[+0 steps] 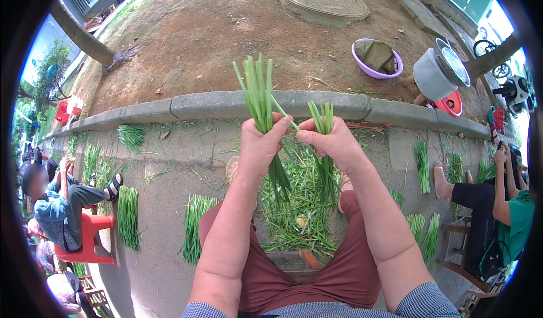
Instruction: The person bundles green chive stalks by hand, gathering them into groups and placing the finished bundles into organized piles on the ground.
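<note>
My left hand (263, 142) is closed around a bunch of long green stalks (258, 93), probably garlic chives. Their pale cut ends point up and the darker leaves hang below my fist. In my right hand (328, 136) is a smaller bunch of the same stalks (326, 113), also held cut ends up. A single stalk (282, 111) slants between the two hands, its lower end at my right thumb and fingertips. Beneath them, between my feet, lies a heap of loose green trimmings (297, 207).
Bundled greens lie on the pavement to my left (199, 227) and right (415, 224). A concrete kerb (271, 104) runs ahead. Beyond it are a purple basin (377, 74) and a grey bucket (432, 76). People sit at both sides, one on a red stool (91, 237).
</note>
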Demonstrator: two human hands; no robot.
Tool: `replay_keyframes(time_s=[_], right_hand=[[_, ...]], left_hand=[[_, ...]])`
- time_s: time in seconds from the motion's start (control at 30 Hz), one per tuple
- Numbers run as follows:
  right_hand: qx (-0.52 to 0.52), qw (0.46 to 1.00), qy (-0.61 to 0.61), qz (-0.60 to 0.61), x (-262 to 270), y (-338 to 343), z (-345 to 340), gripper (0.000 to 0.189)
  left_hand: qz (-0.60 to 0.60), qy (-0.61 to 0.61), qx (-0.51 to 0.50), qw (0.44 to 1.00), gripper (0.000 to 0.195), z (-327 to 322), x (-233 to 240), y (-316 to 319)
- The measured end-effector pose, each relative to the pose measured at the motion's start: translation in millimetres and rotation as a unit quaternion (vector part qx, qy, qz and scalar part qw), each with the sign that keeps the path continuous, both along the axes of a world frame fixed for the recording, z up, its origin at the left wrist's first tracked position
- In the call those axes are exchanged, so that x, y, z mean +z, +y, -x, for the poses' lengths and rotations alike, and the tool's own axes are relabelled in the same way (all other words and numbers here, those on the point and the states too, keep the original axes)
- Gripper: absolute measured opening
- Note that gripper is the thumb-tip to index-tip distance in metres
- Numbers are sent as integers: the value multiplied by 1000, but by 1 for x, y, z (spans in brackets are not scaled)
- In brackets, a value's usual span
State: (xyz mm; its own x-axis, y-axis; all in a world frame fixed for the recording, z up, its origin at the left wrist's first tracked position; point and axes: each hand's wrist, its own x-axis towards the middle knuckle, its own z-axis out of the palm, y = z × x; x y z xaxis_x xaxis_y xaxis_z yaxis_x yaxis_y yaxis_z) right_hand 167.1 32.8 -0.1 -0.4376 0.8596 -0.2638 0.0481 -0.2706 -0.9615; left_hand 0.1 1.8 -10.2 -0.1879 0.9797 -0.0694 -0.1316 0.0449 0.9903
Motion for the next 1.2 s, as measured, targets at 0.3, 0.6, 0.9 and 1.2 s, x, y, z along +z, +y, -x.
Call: replay_keyframes(time_s=[0.3, 0.6, 0.9, 1.2], right_hand=[[-26, 990, -49, -127, -11, 2, 3, 17], [-27, 996, -25, -78, -4, 0, 2, 20], [-1, 998, -31, -63, -4, -1, 2, 23], [14, 992, -28, -124, -10, 0, -1, 21]], left_hand=[[-39, 51, 9, 998, 9, -1, -13, 3], [27, -177, 49, 983, 18, 12, -7, 3], [-6, 40, -2, 999, 12, -5, -2, 0], [-68, 107, -19, 992, 16, 4, -21, 4]])
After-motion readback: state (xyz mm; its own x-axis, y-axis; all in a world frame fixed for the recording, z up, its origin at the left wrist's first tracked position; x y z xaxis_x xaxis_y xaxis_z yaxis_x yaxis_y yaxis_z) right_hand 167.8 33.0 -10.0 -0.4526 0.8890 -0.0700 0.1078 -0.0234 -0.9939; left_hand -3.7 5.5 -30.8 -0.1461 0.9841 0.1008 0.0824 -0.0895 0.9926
